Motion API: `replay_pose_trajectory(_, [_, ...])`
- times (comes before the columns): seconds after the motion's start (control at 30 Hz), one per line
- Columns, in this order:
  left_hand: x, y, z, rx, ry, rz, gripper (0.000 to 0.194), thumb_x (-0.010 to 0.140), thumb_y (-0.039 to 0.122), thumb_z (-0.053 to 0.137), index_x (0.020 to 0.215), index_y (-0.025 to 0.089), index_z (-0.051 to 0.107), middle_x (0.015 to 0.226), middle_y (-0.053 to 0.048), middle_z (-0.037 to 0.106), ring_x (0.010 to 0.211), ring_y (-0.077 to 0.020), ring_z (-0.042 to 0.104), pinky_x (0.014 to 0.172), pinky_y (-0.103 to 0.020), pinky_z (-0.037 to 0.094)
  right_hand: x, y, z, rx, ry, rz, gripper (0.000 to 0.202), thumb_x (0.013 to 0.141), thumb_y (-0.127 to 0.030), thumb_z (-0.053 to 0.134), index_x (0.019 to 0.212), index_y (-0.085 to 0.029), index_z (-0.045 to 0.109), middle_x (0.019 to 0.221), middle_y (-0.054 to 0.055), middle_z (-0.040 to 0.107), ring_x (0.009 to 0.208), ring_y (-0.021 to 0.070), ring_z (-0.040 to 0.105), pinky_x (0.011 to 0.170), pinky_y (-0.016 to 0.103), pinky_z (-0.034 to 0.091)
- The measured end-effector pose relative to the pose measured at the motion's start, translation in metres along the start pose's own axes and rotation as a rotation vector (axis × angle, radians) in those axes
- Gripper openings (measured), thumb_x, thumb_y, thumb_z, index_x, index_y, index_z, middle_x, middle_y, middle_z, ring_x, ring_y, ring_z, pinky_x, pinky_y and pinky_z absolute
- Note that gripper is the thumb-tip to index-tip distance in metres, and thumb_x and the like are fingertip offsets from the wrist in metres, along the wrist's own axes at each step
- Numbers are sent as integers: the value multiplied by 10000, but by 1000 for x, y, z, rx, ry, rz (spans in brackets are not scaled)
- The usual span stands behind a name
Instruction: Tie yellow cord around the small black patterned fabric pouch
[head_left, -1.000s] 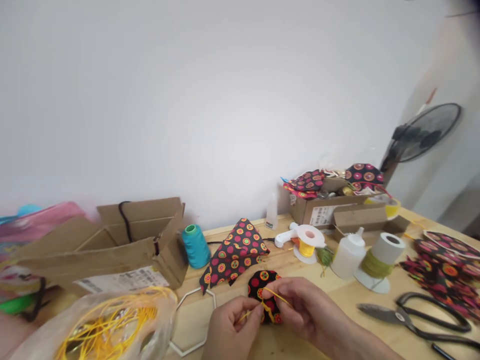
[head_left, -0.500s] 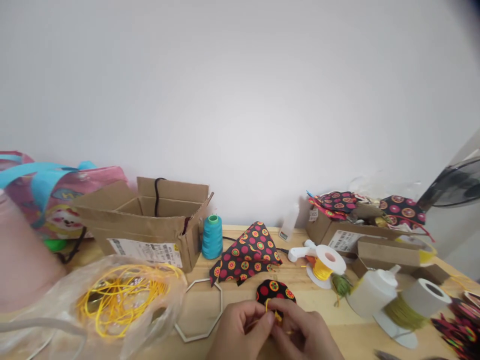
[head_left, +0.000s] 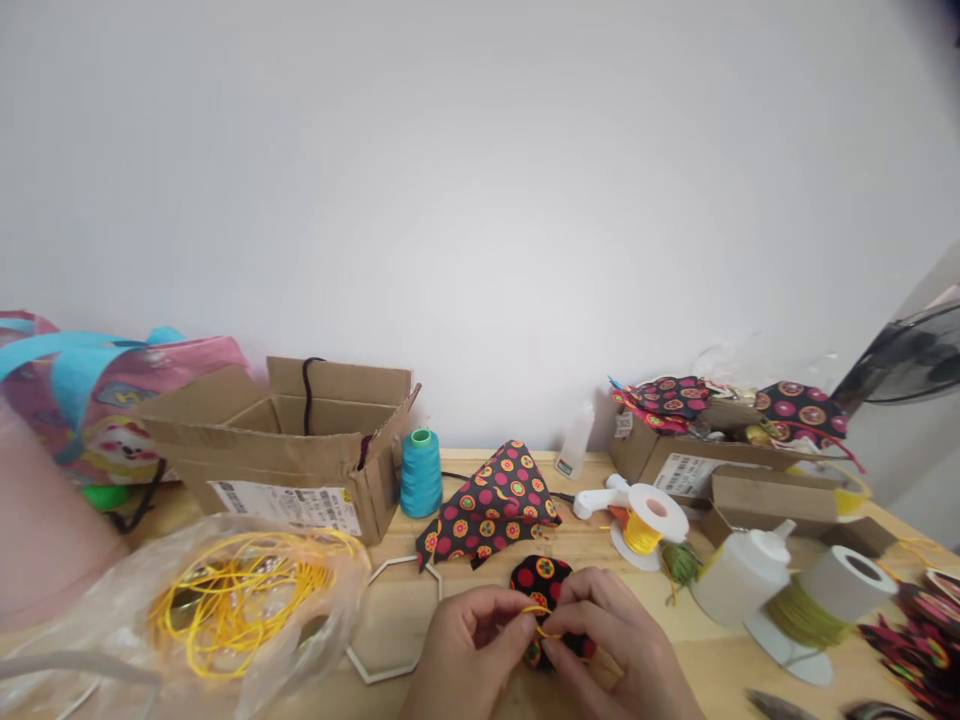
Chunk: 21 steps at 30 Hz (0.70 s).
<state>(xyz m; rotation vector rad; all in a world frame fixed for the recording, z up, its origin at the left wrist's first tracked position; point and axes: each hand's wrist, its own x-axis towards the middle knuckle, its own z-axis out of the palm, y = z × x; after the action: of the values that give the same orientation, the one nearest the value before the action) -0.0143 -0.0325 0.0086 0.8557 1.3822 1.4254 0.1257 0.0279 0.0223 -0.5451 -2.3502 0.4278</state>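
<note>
Pinched fingers of my left hand (head_left: pixel 480 640) grip a yellow cord (head_left: pixel 537 610) over the table's front middle. My right hand (head_left: pixel 611 640), just beside it, has its thumb and fingers closed on the same cord. Beneath and behind the fingers lies a black fabric piece (head_left: pixel 538 575) with red and orange flower prints, partly hidden by both hands. A folded cloth (head_left: pixel 495 505) of the same print lies beyond it. To the left of my left hand is a white octagonal frame (head_left: pixel 358 660) on the wood.
At left, a clear plastic bag (head_left: pixel 352 590) holds yellow cord, near an open cardboard box (head_left: pixel 285 460) and a teal thread cone (head_left: pixel 421 475). At right stand a yellow cord spool (head_left: pixel 651 515), a white squeeze bottle (head_left: pixel 742 580), an olive cord spool (head_left: pixel 814 610) and a filled box (head_left: pixel 645 450).
My hands have moved slightly apart, and more of the yellow cord and the fabric piece shows between them. The whole view has shifted a little.
</note>
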Motion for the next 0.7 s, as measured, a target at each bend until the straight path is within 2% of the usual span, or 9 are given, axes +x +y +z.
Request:
replay_pose_trajectory(0.1, [-1, 8, 0, -48, 9, -31, 103, 558, 211, 674, 633, 141, 677, 542, 7, 641, 498, -97, 523, 498, -185, 408, 0, 0, 0, 5, 18, -22, 103, 702, -110, 506, 701, -175, 585, 706, 53, 544, 668, 147, 526, 557, 236, 438])
replay_pose_trajectory(0.23, [-3, 13, 1, -139, 30, -64, 126, 522, 198, 708, 634, 157, 669, 485, 51, 612, 369, -28, 407, 401, -143, 338, 0, -1, -1, -18, 5, 12, 107, 711, -137, 514, 737, -190, 603, 719, 52, 559, 668, 154, 523, 561, 248, 436])
replay_pose_trajectory(0.33, [-2, 12, 1, -162, 40, -87, 174, 500, 213, 727, 647, 143, 663, 498, 39, 629, 329, -10, 357, 343, -138, 279, 1, -1, 0, 1, -34, 50, 129, 741, -172, 500, 766, -196, 624, 712, 53, 567, 662, 153, 521, 561, 249, 430])
replay_pose_trajectory(0.5, [0, 8, 2, -159, 20, -96, 254, 487, 249, 735, 694, 124, 660, 567, -12, 665, 397, -57, 471, 330, -141, 298, 5, -6, 0, 175, -97, 171, 204, 765, -212, 471, 680, -172, 651, 695, 65, 563, 670, 152, 527, 582, 247, 426])
replay_pose_trajectory(0.7, [-2, 4, 5, -94, 64, -16, 188, 507, 186, 704, 684, 131, 670, 556, -9, 653, 522, -108, 559, 487, -182, 410, 6, -8, -1, 513, -25, 440, 218, 692, -295, 556, 540, -157, 627, 697, 48, 492, 669, 153, 507, 559, 233, 407])
